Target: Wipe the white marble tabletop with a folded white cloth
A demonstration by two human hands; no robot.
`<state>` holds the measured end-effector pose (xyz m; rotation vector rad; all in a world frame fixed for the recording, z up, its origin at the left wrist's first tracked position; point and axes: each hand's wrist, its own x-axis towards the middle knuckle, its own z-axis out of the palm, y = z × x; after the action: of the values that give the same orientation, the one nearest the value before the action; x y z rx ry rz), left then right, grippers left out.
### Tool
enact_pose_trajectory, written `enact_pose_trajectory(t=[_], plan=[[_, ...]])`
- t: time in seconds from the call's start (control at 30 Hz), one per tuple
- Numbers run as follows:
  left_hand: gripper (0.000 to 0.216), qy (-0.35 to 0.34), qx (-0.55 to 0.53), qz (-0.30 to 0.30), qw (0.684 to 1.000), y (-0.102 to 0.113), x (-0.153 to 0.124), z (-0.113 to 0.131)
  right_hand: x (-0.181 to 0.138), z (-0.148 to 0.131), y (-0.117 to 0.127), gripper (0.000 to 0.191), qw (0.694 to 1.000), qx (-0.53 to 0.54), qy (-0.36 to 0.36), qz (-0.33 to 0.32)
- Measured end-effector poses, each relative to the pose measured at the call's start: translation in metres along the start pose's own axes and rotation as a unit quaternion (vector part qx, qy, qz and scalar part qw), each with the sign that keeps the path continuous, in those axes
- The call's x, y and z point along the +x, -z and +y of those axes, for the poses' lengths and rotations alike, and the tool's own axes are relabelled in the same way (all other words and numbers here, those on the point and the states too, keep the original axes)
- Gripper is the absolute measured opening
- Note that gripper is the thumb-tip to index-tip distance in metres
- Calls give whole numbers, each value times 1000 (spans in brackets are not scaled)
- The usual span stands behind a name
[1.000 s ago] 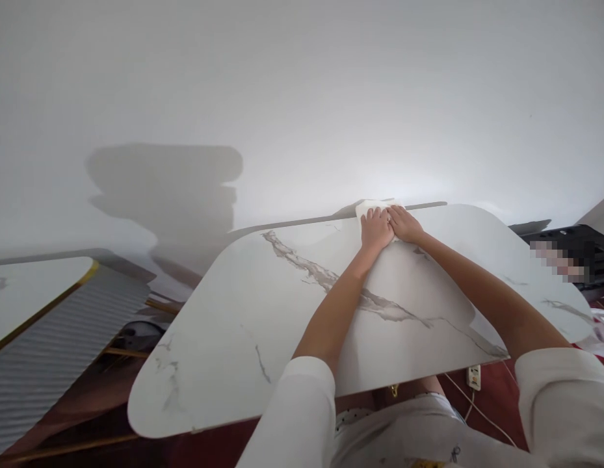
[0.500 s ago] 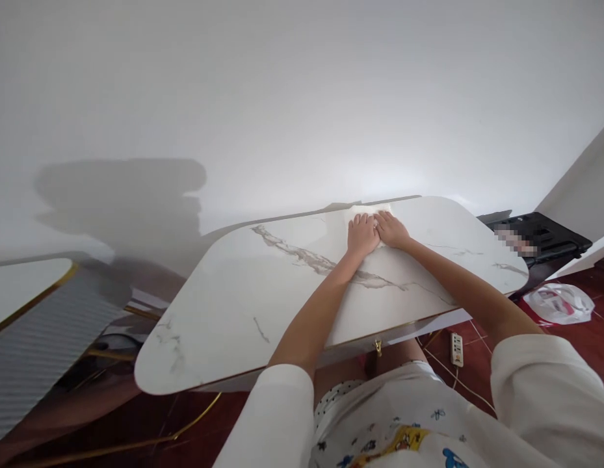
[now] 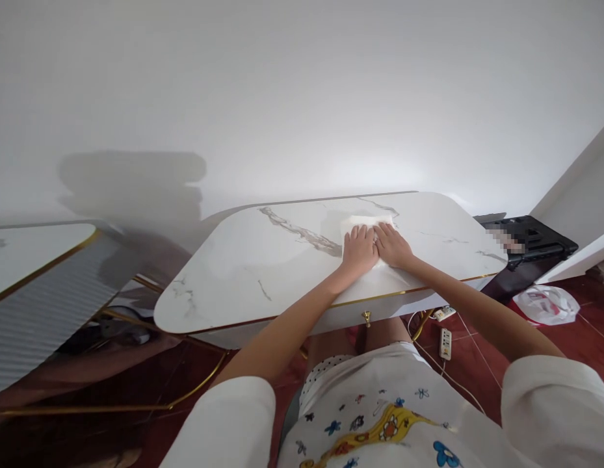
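Note:
A thin white wipe, either cloth or paper, is spread on the marble-patterned tabletop. My left hand presses flat on its lower part, fingers pointing away from me and slightly apart. Beside it, touching or nearly so, my right hand also lies flat with its fingers out, angled to the left. The far part of the wipe shows beyond my fingertips, while my palms hide the rest. Both hands rest around the middle of the table's depth, right of the dark grey vein.
A white wall stands behind the table. A gold knob sticks out of the drawer front. Left is another gold-edged table; right, a black case. A power strip, cables and a plastic bag lie on the red floor.
Both hands have slid with the wipe from near the table's far edge toward me. The view has shifted a little, showing more of the drawer front.

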<state>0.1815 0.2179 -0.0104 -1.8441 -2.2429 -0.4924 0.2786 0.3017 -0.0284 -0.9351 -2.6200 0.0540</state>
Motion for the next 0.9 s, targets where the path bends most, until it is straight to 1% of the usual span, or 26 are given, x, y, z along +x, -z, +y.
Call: enact_pose_trajectory(t=[0.17,0.23,0.37,0.5,0.6,0.7,0.8,0.9], plan=[[41,-18,5,6,1000,11,-37,9,-39,-20,13,50,1000,-9,-20,4],[42,-14,8,8,1000,14,-49,14,-52,-25,15,50,1000,-12,-12,10],[44,0,9,3,1000,18,-70,27,-75,-25,16,50,999,-6,21,41],[46,-3,7,-8,1000,21,-80,43,-93,-17,16,51,998,-2,20,52],[47,-9,2,-19,1000,21,-77,53,-97,-5,16,51,998,0,22,52],[46,-17,-4,-27,999,18,-65,59,-93,12,13,52,998,5,33,53],[45,-30,-8,-29,999,12,-47,61,-82,31,9,52,997,6,52,50],[43,-41,-12,-24,999,5,-26,58,-65,45,5,53,998,0,52,44]])
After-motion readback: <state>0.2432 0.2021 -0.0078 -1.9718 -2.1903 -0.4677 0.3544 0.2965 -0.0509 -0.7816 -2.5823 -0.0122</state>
